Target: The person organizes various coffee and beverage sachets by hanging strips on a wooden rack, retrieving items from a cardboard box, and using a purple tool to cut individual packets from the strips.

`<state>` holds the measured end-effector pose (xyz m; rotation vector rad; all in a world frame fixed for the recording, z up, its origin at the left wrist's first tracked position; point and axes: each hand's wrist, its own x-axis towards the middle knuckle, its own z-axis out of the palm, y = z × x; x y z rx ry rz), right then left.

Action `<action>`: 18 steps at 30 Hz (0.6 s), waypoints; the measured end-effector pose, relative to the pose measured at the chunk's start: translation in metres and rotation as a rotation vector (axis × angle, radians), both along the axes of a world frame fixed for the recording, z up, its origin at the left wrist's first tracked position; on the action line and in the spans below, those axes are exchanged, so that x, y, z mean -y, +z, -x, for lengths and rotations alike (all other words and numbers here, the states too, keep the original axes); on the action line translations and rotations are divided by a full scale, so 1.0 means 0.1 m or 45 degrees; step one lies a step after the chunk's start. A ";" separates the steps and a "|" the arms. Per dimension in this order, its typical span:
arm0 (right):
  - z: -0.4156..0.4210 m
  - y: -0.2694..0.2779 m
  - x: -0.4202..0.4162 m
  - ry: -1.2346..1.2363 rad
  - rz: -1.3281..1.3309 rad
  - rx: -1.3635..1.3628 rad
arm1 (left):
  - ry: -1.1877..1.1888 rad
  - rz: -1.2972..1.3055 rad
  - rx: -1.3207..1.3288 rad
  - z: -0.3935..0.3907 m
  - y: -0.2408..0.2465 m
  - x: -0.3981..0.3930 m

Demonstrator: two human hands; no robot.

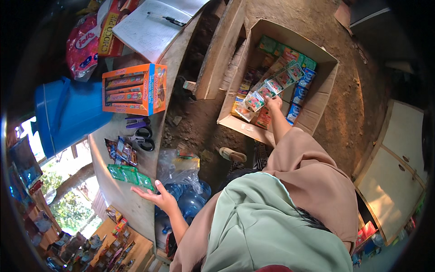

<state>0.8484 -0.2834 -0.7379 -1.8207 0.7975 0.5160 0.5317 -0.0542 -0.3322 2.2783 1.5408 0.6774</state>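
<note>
My right hand (274, 102) grips a strip of joined sachets (268, 90) over an open cardboard box (311, 102). Inside the box lie green sachets (307, 63), blue sachets (299, 95), orange-red sachets (263, 118) and other packets. My left hand (161, 199) is palm up with spread fingers at the edge of the table (136, 210), holding nothing. Just beyond its fingers, a strip of green sachets (131, 176) lies on the table, beside a small pile of dark sachets (123, 151). Black-handled scissors (142, 138) and a purple stapler (137, 121) lie farther up.
On the table are an orange snack box (134, 90), a blue plastic container (68, 114), a Choco Pie box (114, 30), and an open notebook (153, 32) with a pen (166, 18). Below its edge are large blue water bottles (190, 200) and a clear plastic bag (175, 166). A wooden bench (221, 51) adjoins the cardboard box.
</note>
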 end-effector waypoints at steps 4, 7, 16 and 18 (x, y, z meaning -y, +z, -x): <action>-0.06 0.17 -0.15 0.194 0.001 -0.014 | 0.004 0.016 0.007 0.13 0.03 0.03; -0.19 0.29 -0.38 0.455 0.608 -0.136 | 0.049 0.035 0.009 0.24 0.02 0.04; -0.33 0.40 -0.44 0.458 0.616 -0.206 | 0.119 0.035 -0.034 0.50 0.06 0.15; -0.32 0.36 -0.44 0.373 0.675 -0.015 | 0.142 0.034 -0.049 0.52 0.08 0.20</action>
